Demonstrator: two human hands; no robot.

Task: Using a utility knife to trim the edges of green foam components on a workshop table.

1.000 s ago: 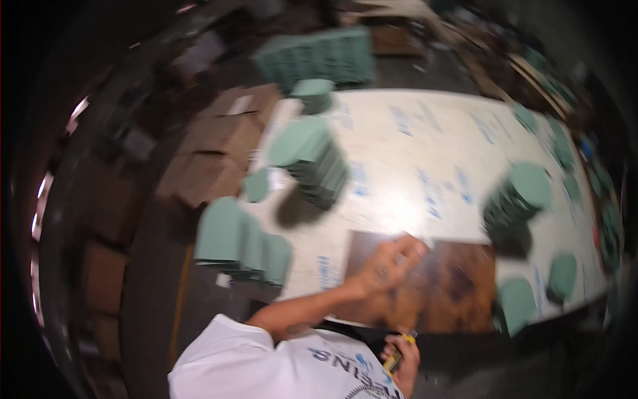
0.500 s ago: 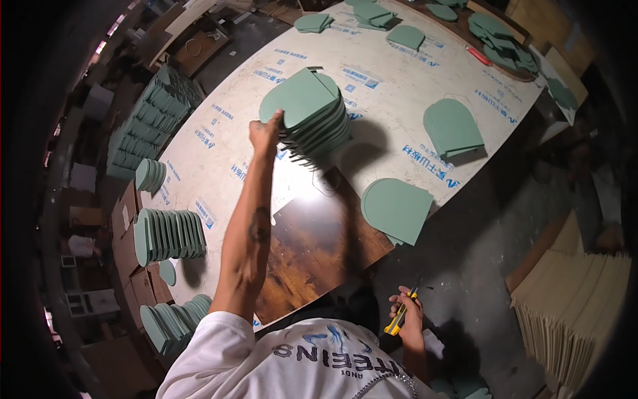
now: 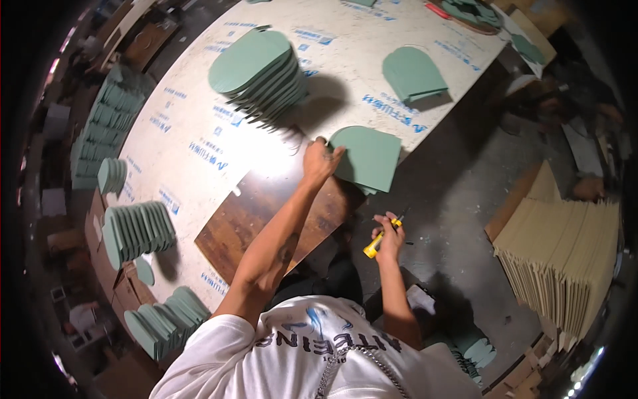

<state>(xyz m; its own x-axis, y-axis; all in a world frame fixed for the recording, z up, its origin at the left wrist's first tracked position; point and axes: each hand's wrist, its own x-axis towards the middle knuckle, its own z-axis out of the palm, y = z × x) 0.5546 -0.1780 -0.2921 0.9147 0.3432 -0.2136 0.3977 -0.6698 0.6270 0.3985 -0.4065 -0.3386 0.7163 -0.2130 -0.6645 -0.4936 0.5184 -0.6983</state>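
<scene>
My left hand [image 3: 321, 161] is at the rounded left edge of a green arch-shaped board [image 3: 369, 158], with its fingers closed on that edge. This board lies at the table's right edge, on top of at least one other piece. Away from the table, over the floor, my right hand [image 3: 391, 238] grips a yellow utility knife [image 3: 377, 245] whose tip points up and away. A tall stack of similar green boards [image 3: 256, 66] stands farther left on the table. Beside my left forearm lies a dark brown wood-patterned sheet [image 3: 266, 213].
White printed tabletop [image 3: 193, 120] spreads beneath the pieces. More green boards [image 3: 415, 72] lie at the far right. Rows of green pieces [image 3: 141, 229] line the left side. Beige sheets [image 3: 558, 246] are piled at right. A red-handled tool [image 3: 436, 10] rests at the far edge.
My left hand has left the tall stack and moved right and nearer, onto the single board's edge. My right hand still holds the knife. The whole view has shifted.
</scene>
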